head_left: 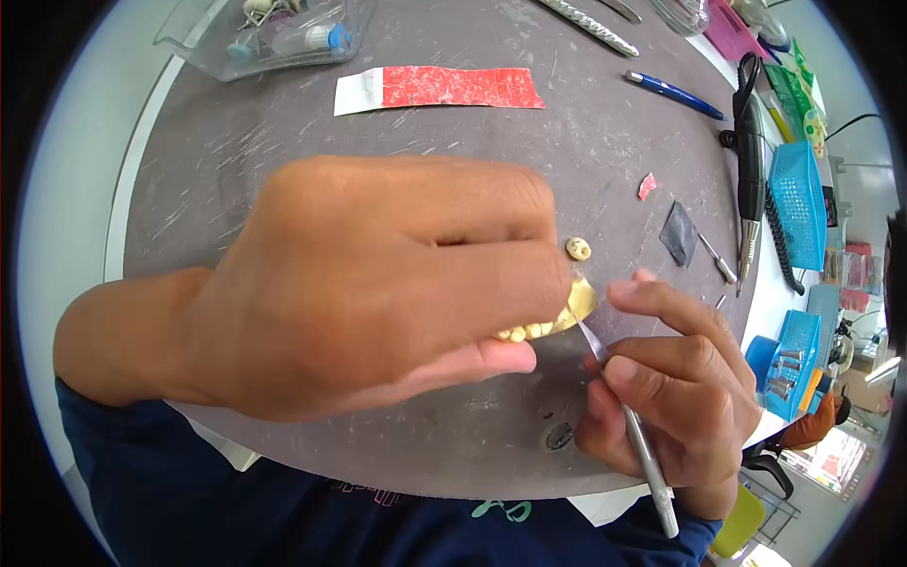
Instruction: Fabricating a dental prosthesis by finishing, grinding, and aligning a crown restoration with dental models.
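My left hand (397, 274) is closed around a yellow dental cast (586, 298) and hides most of it. A row of its teeth shows between the fingers and thumb, and one end sticks out to the right. In my right hand (680, 387) is a slim metal scalpel-like knife (648, 463), held like a pen. Its pointed blade reaches up to the exposed end of the cast and seems to touch it. Just beyond my left fingertips, a small cream tooth-shaped piece (578, 249) with dark marks lies on the grey table (453, 430).
A red strip with a white end (463, 87) lies beyond my left hand. Clear plastic tray (354, 42) at far left. To the right are a blue pen (673, 94), a dark grey scrap (678, 234), a corded black handpiece (751, 151) and blue baskets (799, 208).
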{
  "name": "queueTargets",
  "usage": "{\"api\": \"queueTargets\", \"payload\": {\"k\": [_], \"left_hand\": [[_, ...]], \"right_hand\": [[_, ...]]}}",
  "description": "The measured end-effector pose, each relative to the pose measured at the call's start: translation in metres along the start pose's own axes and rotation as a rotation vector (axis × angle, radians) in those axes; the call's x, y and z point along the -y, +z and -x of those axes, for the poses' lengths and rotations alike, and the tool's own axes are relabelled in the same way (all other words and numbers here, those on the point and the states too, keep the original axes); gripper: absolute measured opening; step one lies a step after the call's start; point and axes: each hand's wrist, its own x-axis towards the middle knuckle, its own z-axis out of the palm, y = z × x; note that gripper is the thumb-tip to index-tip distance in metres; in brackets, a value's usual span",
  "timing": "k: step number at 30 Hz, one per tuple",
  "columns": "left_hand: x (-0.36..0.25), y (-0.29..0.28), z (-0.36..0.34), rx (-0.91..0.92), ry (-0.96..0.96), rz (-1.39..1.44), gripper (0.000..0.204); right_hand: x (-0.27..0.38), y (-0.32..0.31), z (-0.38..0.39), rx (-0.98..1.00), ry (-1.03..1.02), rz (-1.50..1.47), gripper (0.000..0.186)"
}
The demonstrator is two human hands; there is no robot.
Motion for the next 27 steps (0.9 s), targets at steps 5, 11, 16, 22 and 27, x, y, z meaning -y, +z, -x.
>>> {"api": "queueTargets", "payload": {"k": [5,11,16,22,27], "left_hand": [[0.002,0.005,0.003,-0.018,0.008,0.083,0.031],[0.005,0.008,0.004,-0.053,0.048,0.055,0.032],[0.005,0.008,0.004,-0.040,0.065,0.056,0.032],[0.007,-0.011,-0.013,0.180,0.112,0.050,0.030],[0.005,-0.005,-0.020,0.145,0.136,0.084,0.029]], "right_hand": [[-0.003,0.004,0.000,0.024,-0.006,-0.046,0.024],[-0.002,0.004,0.000,0.034,0.024,-0.039,0.023],[0.000,0.003,-0.002,0.047,0.043,-0.044,0.023],[0.006,0.000,-0.005,0.101,0.063,-0.007,0.024],[0.008,0.002,-0.006,0.089,0.053,0.045,0.023]]}}
